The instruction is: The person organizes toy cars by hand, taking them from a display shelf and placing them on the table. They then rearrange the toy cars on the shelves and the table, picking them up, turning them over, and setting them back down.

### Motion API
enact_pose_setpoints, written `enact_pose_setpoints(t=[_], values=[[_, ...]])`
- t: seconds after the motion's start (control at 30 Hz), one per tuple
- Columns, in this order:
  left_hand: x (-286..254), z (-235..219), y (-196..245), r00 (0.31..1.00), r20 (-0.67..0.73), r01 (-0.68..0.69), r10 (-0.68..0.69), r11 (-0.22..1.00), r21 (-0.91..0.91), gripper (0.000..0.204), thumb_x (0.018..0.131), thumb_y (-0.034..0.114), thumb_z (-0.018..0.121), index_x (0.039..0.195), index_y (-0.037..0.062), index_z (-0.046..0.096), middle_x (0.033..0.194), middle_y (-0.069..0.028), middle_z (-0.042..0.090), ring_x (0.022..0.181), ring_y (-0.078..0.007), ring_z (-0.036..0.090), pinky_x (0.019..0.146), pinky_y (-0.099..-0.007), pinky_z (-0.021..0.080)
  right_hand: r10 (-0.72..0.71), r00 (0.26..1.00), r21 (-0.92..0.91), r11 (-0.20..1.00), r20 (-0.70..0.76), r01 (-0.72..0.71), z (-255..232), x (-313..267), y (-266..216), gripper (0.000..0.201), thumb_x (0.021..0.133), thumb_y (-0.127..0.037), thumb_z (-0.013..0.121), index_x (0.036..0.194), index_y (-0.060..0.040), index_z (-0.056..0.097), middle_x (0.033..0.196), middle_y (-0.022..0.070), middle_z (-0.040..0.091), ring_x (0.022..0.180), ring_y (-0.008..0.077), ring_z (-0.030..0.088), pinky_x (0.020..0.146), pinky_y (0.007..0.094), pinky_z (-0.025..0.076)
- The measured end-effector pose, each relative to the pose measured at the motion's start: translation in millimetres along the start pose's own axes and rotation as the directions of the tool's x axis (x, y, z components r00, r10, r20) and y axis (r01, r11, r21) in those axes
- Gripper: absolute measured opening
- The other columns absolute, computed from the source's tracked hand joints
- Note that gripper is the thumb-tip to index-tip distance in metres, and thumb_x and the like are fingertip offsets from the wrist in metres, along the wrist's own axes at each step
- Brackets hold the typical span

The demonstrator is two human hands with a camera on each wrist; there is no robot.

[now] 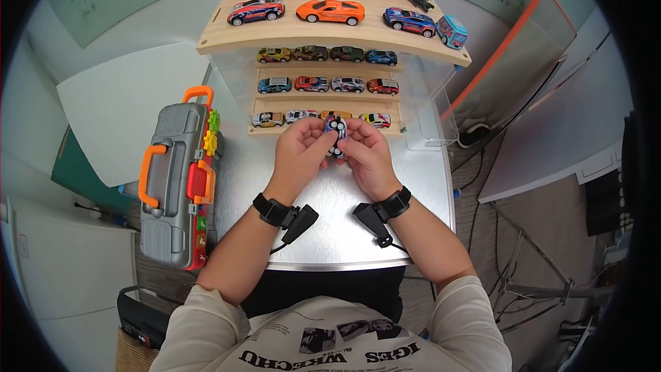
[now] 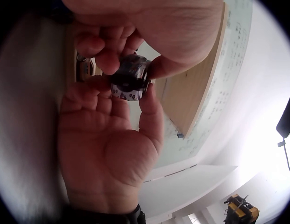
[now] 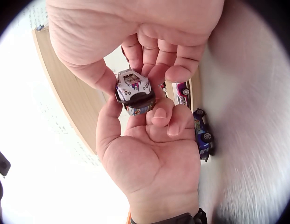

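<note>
Over the table, in the head view, my left hand (image 1: 296, 155) and right hand (image 1: 372, 158) meet and hold what appear to be two small toy cars, underside to underside. The white toy car (image 3: 133, 88) shows its front in the right wrist view, pinched between the right thumb and fingers. Against its base lies the darker patterned toy car (image 2: 131, 67), gripped by the left thumb and fingers in the left wrist view. Wheels show between the thumbs in the head view. A blue toy car (image 3: 203, 135) sits close past the left fingers in the right wrist view.
Just beyond the hands, a tiered wooden rack (image 1: 323, 99) bears rows of toy cars. Larger toy cars and dolls stand on its top board (image 1: 372, 34). A grey toolbox (image 1: 172, 186) with orange handles stands at the left, and a clear panel (image 1: 430, 114) at the right.
</note>
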State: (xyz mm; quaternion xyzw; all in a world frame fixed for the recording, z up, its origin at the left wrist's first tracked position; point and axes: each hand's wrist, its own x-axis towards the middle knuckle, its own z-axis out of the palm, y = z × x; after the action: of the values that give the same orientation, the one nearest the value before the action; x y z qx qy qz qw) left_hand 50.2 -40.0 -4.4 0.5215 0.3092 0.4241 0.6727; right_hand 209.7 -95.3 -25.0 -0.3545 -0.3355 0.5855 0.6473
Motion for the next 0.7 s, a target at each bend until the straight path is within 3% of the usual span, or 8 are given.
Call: enact_pose_setpoints(t=[0.7], values=[[0.5,-0.1,-1.4,1.000,0.013,-0.023,0.023,1.000,-0.019,0.023,0.098,0.008,0.068,0.118,-0.0005,0.062,0.094,-0.0044,0.070,0.061,-0.0055,0.059,0.048,-0.0197,0.044,0.003,1.000,0.015,1.000,-0.013,-0.003,-2.1,-0.1,0.7,0.037,0.095,-0.003,0.068,0.131,-0.0034,0.059,0.111,0.0036,0.069,0.092,0.0094,0.064,0.073,0.0252,0.053]])
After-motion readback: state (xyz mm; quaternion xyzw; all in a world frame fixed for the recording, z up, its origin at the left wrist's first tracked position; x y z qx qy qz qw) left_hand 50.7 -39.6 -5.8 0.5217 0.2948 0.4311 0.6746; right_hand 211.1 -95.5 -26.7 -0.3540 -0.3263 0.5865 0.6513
